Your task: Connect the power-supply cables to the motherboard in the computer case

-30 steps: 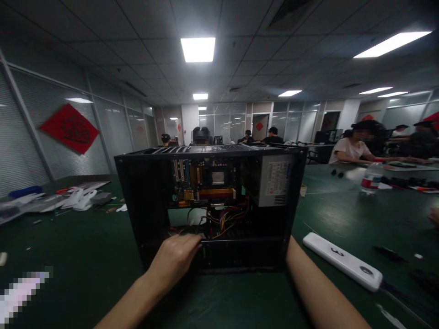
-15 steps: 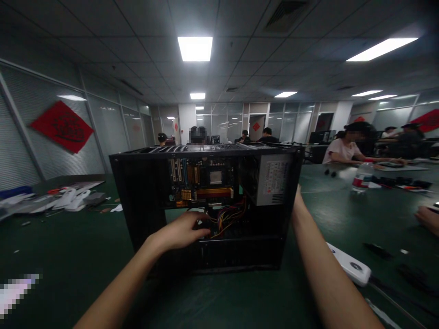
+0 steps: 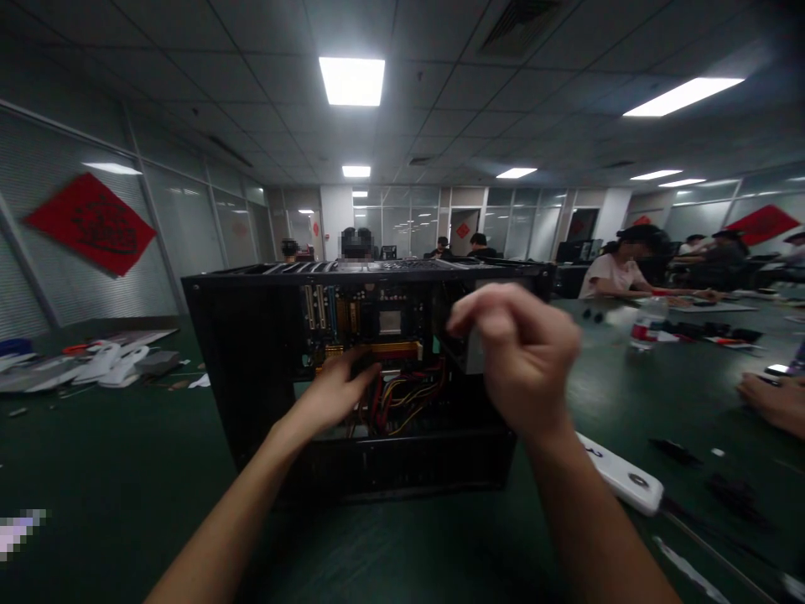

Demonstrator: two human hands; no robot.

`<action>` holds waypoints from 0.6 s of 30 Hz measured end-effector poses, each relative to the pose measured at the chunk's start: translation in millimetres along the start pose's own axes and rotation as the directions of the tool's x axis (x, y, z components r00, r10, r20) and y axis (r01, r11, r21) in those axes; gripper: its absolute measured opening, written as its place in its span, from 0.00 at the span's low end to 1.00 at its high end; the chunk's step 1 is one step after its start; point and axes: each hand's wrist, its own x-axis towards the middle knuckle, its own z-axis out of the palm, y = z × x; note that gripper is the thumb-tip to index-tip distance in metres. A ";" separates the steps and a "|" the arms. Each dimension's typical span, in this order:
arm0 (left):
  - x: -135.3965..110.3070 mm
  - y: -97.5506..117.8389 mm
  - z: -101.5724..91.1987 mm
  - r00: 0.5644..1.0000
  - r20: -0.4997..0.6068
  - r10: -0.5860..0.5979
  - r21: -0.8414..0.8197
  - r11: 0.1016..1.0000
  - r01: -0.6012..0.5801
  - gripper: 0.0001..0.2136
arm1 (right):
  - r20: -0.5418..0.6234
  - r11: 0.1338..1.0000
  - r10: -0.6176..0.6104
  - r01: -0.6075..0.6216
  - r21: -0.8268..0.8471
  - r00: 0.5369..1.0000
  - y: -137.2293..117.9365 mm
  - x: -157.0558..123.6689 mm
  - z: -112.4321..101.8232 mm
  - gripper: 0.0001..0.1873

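Observation:
A black computer case [image 3: 207,352] stands on the table with its side open toward me. Inside it are a motherboard [image 3: 390,322] and a bundle of red, yellow and black power cables [image 3: 402,396]. My left hand [image 3: 340,387] reaches into the case below the memory slots, its fingers curled around some of these cables; the fingertips are partly hidden in shadow. In front of the power supply [image 3: 473,359] my right hand [image 3: 525,356] is raised with its fingers curled in. No object shows in it, and it covers most of the power supply.
To the right lie a white power strip [image 3: 620,474] with its cord and small dark parts. A water bottle [image 3: 647,323] stands farther back. Another person's hand [image 3: 773,403] is at the right edge. Papers and plastic bags [image 3: 116,362] lie on the left.
My right hand has left the case's right side and come round to its front, fingers curled. My left hand has moved slightly up and left, and the cables have shifted with it.

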 end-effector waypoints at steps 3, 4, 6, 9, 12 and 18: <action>1.3 12.7 -12.0 0.996 -0.091 0.013 -0.165 0.986 -0.028 0.19 | 0.348 0.991 0.126 -0.132 -0.006 0.929 8.1 -11.5 29.3 0.13; 0.1 16.5 -16.6 0.995 -0.101 -0.008 -0.225 0.974 -0.015 0.20 | 0.405 0.980 0.178 -0.200 0.010 0.897 14.2 -14.6 37.2 0.14; -4.3 23.3 -26.1 0.994 -0.095 -0.056 -0.317 0.948 0.023 0.23 | 0.523 0.942 0.238 -0.325 0.081 0.819 24.7 -19.8 48.3 0.17; -13.6 33.1 -39.1 0.995 -0.039 -0.094 -0.343 0.936 0.075 0.24 | 0.696 0.831 0.273 -0.528 0.178 0.664 28.1 -24.4 52.8 0.20; -22.3 42.7 -49.3 0.994 0.059 -0.092 -0.306 0.946 0.106 0.22 | 0.765 0.734 0.313 -0.655 0.182 0.563 20.8 -25.4 48.2 0.20; -28.8 45.0 -61.8 0.977 0.211 -0.039 -0.344 0.932 0.111 0.26 | 0.700 0.801 0.324 -0.578 0.156 0.637 15.5 -20.0 36.8 0.17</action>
